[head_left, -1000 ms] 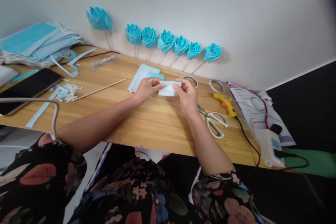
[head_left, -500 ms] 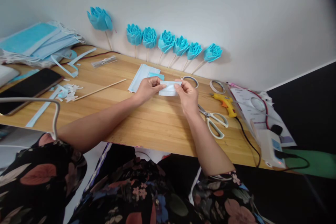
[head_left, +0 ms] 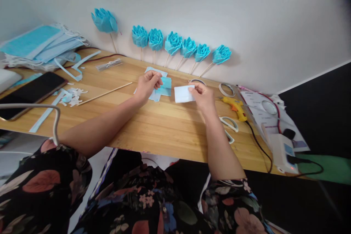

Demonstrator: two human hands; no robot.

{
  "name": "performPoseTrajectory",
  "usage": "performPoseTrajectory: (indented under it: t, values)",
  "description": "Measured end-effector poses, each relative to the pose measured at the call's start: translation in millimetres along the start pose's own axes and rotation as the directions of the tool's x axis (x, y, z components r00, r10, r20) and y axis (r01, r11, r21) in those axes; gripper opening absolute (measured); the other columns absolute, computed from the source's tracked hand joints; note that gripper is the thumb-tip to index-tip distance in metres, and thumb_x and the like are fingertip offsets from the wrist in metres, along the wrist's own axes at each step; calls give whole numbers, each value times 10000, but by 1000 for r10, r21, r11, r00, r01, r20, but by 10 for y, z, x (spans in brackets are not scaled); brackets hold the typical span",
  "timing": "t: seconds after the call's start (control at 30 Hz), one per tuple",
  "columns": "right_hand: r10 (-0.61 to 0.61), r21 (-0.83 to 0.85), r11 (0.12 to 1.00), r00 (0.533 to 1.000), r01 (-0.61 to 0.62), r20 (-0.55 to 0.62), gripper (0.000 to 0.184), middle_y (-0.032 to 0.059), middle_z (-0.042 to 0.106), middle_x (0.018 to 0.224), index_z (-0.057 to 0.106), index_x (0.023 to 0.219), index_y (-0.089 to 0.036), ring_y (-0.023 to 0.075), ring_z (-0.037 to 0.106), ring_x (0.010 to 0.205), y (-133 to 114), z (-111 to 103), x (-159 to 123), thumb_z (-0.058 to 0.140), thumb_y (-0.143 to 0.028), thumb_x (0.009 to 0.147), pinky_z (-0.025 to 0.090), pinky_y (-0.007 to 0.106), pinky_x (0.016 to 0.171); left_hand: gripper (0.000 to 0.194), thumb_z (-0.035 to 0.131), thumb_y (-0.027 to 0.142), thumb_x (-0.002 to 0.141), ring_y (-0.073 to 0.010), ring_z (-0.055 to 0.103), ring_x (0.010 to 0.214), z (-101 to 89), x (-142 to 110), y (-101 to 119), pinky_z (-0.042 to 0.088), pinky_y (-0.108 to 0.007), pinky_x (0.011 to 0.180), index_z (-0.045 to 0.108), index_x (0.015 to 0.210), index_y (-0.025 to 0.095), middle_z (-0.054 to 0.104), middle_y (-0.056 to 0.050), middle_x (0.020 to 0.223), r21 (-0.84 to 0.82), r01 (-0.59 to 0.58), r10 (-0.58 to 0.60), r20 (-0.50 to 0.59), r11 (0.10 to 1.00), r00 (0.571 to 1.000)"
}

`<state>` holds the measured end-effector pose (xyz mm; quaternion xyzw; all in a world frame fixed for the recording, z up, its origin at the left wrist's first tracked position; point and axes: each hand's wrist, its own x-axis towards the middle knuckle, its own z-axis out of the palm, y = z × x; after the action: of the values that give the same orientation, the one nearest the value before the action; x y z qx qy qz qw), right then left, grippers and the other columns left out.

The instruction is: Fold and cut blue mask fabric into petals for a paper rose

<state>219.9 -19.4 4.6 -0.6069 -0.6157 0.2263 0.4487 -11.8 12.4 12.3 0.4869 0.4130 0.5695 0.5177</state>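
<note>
My right hand [head_left: 203,97] pinches a small pale rectangle of mask fabric [head_left: 183,94] by its right end, a little above the wooden table. To its left, my left hand [head_left: 149,85] is closed with its fingers curled and thumb against them; no object shows in it. Under and beside its fingertips lies a brighter blue piece of mask fabric [head_left: 166,87], on top of larger light-blue mask fabric [head_left: 155,97] that the hand partly covers. White-handled scissors [head_left: 229,123] rest beside my right forearm, their blades hidden behind it.
Several blue fabric flowers [head_left: 173,43] on sticks lean against the wall. A yellow glue gun [head_left: 234,106] and a tape roll [head_left: 226,90] lie right. On the left are a wooden stick [head_left: 105,93], scraps [head_left: 71,97], a phone [head_left: 33,93] and a mask pile [head_left: 41,45].
My left hand has let go of the small pale rectangle and moved left, over the fabric pieces. My right hand has carried the rectangle slightly right, uncovering more of the blue piece.
</note>
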Motion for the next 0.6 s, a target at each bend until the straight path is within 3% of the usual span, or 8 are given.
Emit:
performPoseTrajectory:
  t: [0.07, 0.13, 0.2, 0.3, 0.43, 0.6]
  values:
    - [-35, -372, 927, 998, 49, 45, 312, 98, 763, 1001, 734, 1143, -194, 264, 690, 951, -3, -27, -8, 631, -280, 860, 525, 399, 868, 183, 583, 175, 941, -61, 527, 513, -28, 47, -4, 409, -180, 517, 589, 759, 162, 630, 15, 618, -23, 10, -12, -60, 1000, 998]
    - [-122, -588, 796, 989, 144, 79, 384, 146, 738, 1200, 701, 1253, -180, 312, 648, 1136, -78, -21, -47, 609, -234, 884, 473, 460, 1002, 174, 581, 183, 946, -60, 526, 510, -54, 89, -1, 410, -176, 518, 589, 773, 164, 629, 17, 618, -44, 4, -9, -108, 999, 994]
    - [-228, -637, 732, 968, 241, 105, 401, 147, 690, 1326, 664, 1318, -179, 312, 597, 1234, -199, 11, -96, 547, -224, 937, 422, 471, 1063, 176, 583, 198, 949, -63, 530, 513, -78, 126, 3, 411, -177, 520, 586, 776, 167, 625, 16, 619, -55, -10, 3, -140, 998, 990]
    - [-307, -630, 674, 922, 385, 235, 335, 123, 725, 1253, 694, 1256, -209, 290, 607, 1194, -388, 102, -144, 500, -254, 987, 392, 452, 1054, 186, 569, 210, 953, -67, 525, 506, -116, 182, -5, 397, -185, 509, 583, 772, 170, 613, 14, 613, -47, -15, 7, -173, 999, 985]
    - [-265, -612, 587, 840, 530, 474, 266, 109, 757, 1149, 719, 1166, -220, 286, 633, 1107, -547, 314, -141, 556, -316, 978, 366, 435, 1022, 172, 552, 210, 934, -70, 496, 489, -175, 258, -83, 371, -192, 503, 581, 767, 175, 608, 17, 607, 41, -7, 15, -182, 999, 983]
    - [-183, -688, 517, 852, 508, 491, 228, 153, 743, 1094, 710, 1047, -159, 289, 656, 1027, -580, 592, -92, 512, -248, 977, 388, 418, 924, 158, 561, 173, 858, -112, 524, 533, -269, 312, -214, 387, -232, 564, 603, 706, 180, 623, 8, 603, 426, -21, 29, -12, 904, 1000]
